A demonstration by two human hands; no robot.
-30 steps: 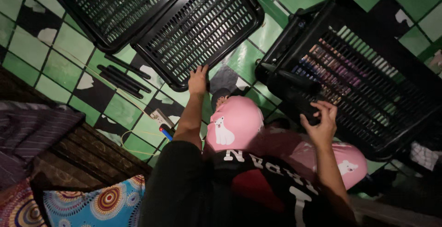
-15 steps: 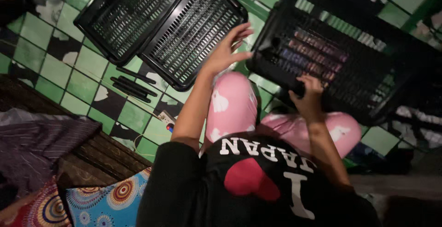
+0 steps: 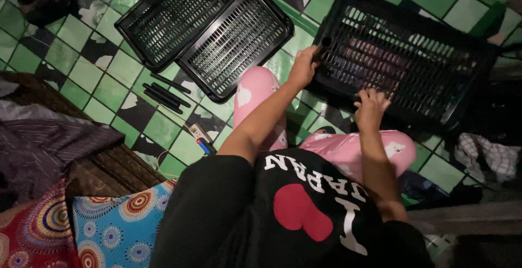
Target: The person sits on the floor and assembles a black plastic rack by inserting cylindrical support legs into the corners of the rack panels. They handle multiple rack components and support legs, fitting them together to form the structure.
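- Your left hand (image 3: 302, 68) clamps the corner post of the black slatted plastic rack tray (image 3: 405, 56) on the green tiled floor (image 3: 103, 78)
- Right hand (image 3: 371, 106), fingers curled together, grips its near rim
- Assembly step, I'd judge; next calls for steadying that post

Two trays (image 3: 206, 34) and rods (image 3: 166, 91) crowd the left floor.

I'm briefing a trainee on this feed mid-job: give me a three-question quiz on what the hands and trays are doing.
1. True or false: the left hand grips a corner of the large black slatted tray.
2. How many slatted trays lie side by side on the tiled floor?
3. The right hand rests on: A) black rods, B) the large tray's near edge, C) patterned cushion.

Key: 1 true; 2 two; 3 B.
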